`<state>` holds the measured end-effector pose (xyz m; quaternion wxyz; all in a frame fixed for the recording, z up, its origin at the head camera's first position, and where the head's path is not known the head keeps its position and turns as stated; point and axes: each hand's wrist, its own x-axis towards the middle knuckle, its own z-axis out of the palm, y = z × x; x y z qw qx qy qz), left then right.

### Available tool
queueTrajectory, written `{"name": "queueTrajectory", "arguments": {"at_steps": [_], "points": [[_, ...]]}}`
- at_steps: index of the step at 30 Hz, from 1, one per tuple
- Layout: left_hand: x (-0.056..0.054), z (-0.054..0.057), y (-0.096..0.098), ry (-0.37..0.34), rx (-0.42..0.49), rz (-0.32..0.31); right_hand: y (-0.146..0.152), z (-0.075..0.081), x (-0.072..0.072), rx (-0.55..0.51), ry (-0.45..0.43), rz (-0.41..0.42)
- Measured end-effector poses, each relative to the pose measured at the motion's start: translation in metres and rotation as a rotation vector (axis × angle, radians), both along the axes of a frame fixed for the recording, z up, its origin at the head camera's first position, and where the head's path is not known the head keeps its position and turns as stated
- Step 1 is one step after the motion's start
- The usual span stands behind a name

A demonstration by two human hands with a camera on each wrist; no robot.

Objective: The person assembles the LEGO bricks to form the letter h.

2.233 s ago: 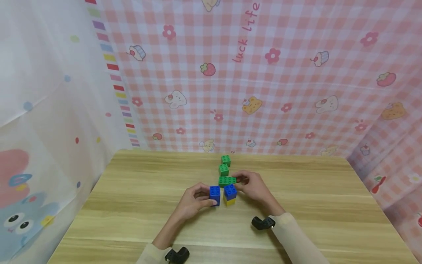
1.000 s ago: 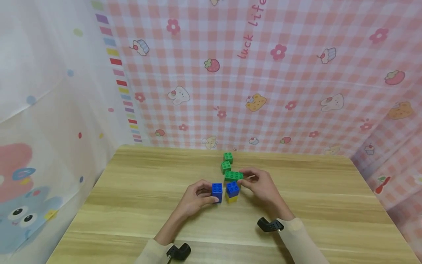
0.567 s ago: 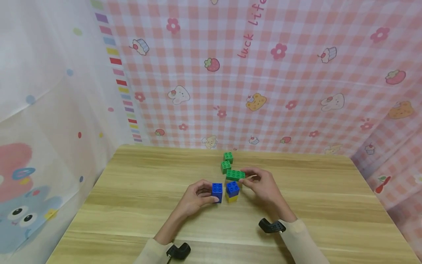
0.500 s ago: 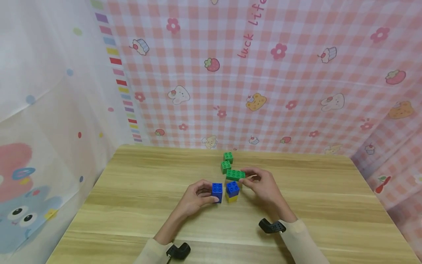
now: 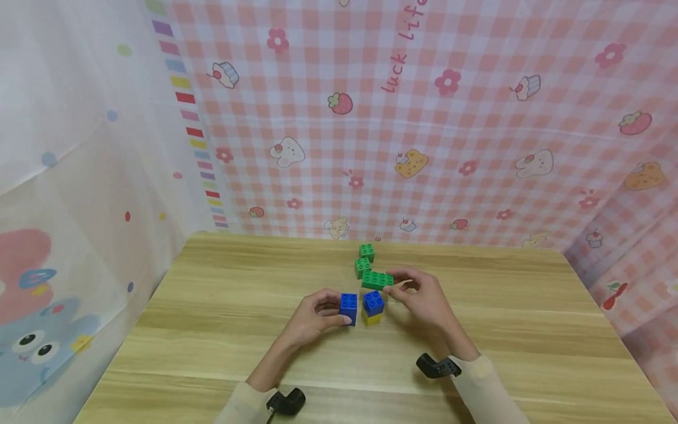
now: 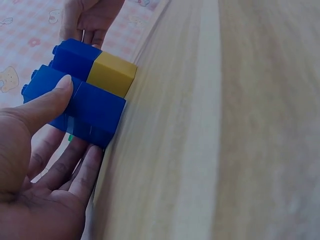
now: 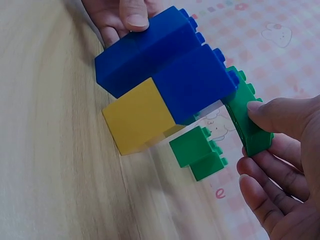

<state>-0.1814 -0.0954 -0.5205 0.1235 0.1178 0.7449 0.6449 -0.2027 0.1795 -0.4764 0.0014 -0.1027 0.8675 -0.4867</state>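
From where I stand, the long green brick (image 5: 377,280) has come up and across: a couple of seconds ago it sat further to the left behind the blue-and-yellow pair, and now it is raised and reaches out past that pair's right side. In the last half second it has hardly stirred. To my eye that means the brick is being carried rather than lying on the table (image 5: 254,277), held at about the level of the pair's upper studs. The right hand (image 5: 421,294) has it pinched by its right end, thumb on the near side and fingers behind and beneath, so most of its length juts leftward out of the grip, studs upward. It hangs just behind the blue brick (image 5: 373,302), which sits on the yellow brick (image 5: 374,319); I can't tell whether green and blue touch. The left hand (image 5: 312,318) has stayed where it was, gripping the blue tower (image 5: 348,312) from its left side, thumb across the front and fingers round the back. That tower, two blue bricks high, is upright just beside the blue-and-yellow pair, with a narrow gap between them. Beyond the raised brick, the nearer small green brick (image 5: 362,267) and the farther small green brick (image 5: 366,252) lie one behind the other, held by neither hand.
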Motion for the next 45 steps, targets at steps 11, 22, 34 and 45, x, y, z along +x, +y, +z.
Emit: {"name": "queueTrajectory", "arguments": {"at_steps": [11,22,34,45], "points": [[-0.002,0.006,-0.005,0.016,-0.02,-0.033,-0.003,0.009,0.006,-0.006,0.04,0.013],[-0.003,0.023,-0.007,0.065,0.026,-0.033,-0.009,0.016,0.013,-0.025,0.097,0.052],[0.002,0.033,-0.004,0.111,0.088,0.013,-0.016,0.013,0.018,-0.068,0.144,0.114],[0.005,0.035,0.0,0.126,0.058,0.009,-0.022,0.013,0.023,-0.054,0.158,0.134]]}}
